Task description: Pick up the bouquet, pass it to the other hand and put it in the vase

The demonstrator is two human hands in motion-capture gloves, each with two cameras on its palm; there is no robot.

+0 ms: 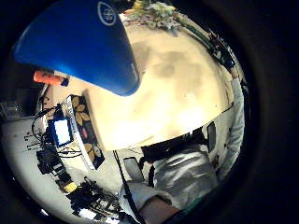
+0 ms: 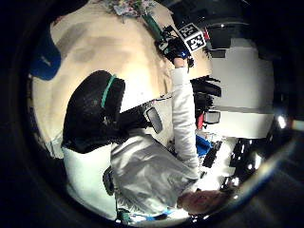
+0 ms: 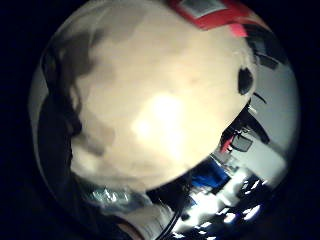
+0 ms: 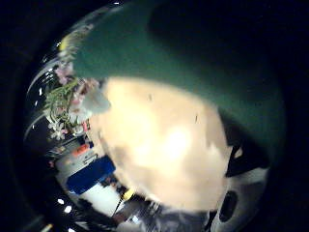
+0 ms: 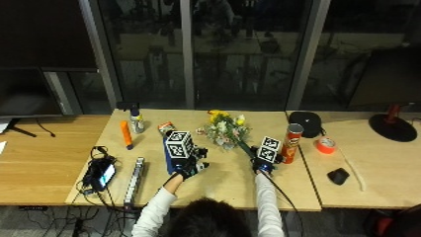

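The bouquet (image 5: 226, 130) lies on the wooden table (image 5: 217, 185), its yellow, white and pink flowers toward the far edge and its green stems (image 5: 244, 147) running back to my right hand (image 5: 263, 164). That hand grips the stem end; the green stems (image 4: 193, 63) fill much of its thumb side view, beyond them the flowers (image 4: 67, 106). The blue vase (image 5: 169, 154) stands left of the bouquet, partly hidden. My left hand (image 5: 191, 169) hovers beside the vase (image 1: 84, 42), fingers relaxed and holding nothing. From the left palm I see the right hand (image 2: 178, 48) round the stems (image 2: 152, 23).
A red crisps can (image 5: 291, 142) stands just right of my right hand, with a red tape roll (image 5: 325, 145), a black mouse (image 5: 338, 176) and a black pouch (image 5: 306, 123) further right. At the left are an orange marker (image 5: 125, 134), a bottle (image 5: 136, 121) and a cabled device (image 5: 102, 173).
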